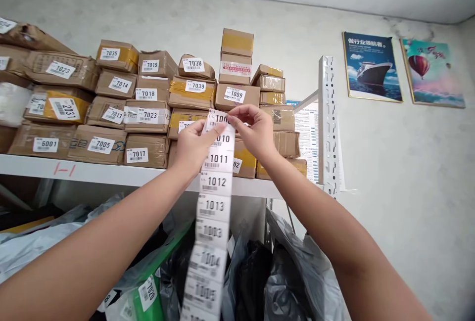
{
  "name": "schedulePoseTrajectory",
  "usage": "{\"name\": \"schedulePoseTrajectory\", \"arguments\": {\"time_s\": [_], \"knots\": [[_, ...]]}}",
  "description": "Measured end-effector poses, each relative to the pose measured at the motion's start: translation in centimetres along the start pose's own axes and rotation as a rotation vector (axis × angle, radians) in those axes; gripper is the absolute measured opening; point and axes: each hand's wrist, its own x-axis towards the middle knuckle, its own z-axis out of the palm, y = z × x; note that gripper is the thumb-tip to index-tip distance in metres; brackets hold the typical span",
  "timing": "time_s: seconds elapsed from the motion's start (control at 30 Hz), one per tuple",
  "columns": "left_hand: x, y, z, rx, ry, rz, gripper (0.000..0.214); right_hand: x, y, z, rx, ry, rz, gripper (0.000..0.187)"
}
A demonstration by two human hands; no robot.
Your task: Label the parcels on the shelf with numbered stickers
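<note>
A long strip of white numbered labels (213,207) hangs down in front of me, reading 1010 to 1013 and on. My left hand (193,147) is closed on the strip near its top, thumb on the front. My right hand (256,130) pinches the topmost label at the strip's upper right corner. Both hands are raised in front of a white shelf (111,175) packed with taped brown cardboard parcels (146,115), each with a numbered sticker such as 7023, 7017 and 1009.
Grey and black plastic mailer bags (282,281) are piled under the shelf, with a green parcel (152,291) at the bottom. A white perforated shelf upright (328,123) stands on the right. Two posters (373,66) hang on the wall.
</note>
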Motion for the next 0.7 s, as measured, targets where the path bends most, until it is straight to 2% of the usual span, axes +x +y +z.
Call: {"name": "schedulePoseTrajectory", "arguments": {"time_s": [0.1, 0.23, 0.3, 0.37, 0.47, 0.6, 0.63, 0.7], "knots": [[0.9, 1.4, -0.1, 0.039, -0.071, -0.051, 0.037, 3.9, 0.1, 0.3, -0.127, -0.002, -0.069, 0.003], [-0.1, 2.5, -2.5, 0.297, -0.108, -0.131, 0.038, 12.2, 1.8, 0.0, -0.406, 0.242, -0.186, 0.012], [-1.3, 2.4, -4.2, 0.35, -0.174, -0.164, 0.041, 16.0, 3.1, -0.4, -0.568, 0.277, -0.134, 0.013], [-2.5, 2.0, -5.6, 0.318, -0.241, -0.171, 0.044, 18.3, 4.1, -0.4, -0.724, 0.222, -0.065, 0.014], [-3.5, 1.5, -6.3, 0.242, -0.276, -0.137, 0.044, 18.9, 4.3, 0.2, -0.851, 0.169, -0.046, 0.02], [-3.5, 1.2, -5.9, 0.208, -0.238, -0.105, 0.045, 17.8, 2.8, 0.9, -0.996, 0.253, -0.049, 0.045], [-3.4, 1.1, -5.7, 0.212, -0.235, -0.102, 0.045, 17.6, 2.5, 0.8, -1.038, 0.237, -0.082, 0.045], [-3.3, 1.0, -5.4, 0.239, -0.228, -0.094, 0.046, 17.0, 1.8, 0.3, -1.066, 0.086, -0.128, 0.031]]}}
